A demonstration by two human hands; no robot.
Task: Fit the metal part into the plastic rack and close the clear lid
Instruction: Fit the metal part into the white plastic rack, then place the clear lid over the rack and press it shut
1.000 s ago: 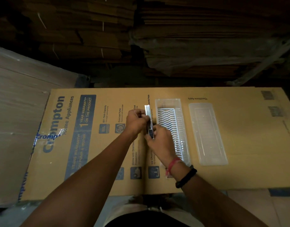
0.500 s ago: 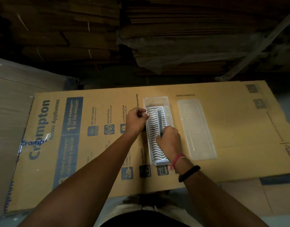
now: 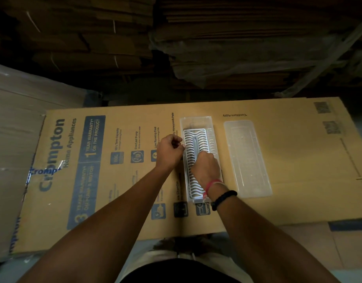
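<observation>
The fitting step looks under way: the left hand (image 3: 170, 151), loosely curled and holding nothing I can make out, steadies the left edge of the white plastic rack (image 3: 196, 160) with its wavy ribs on the flattened cardboard box (image 3: 94, 160). The right hand (image 3: 206, 166) pinches the slim metal part (image 3: 196, 144) lying along the rack's middle. Next, I judge, it needs pressing flat, then the smooth clear lid (image 3: 247, 158), just right of the rack, goes on.

Flat cardboard sheet (image 3: 288, 160) w/ blue Crompton print is the work surface. On it, centre: plastic rack (image 3: 196, 160), lengthwise near-to-far. Just right of it, not touching: clear lid (image 3: 247, 160), lying flat, parallel to rack.
</observation>
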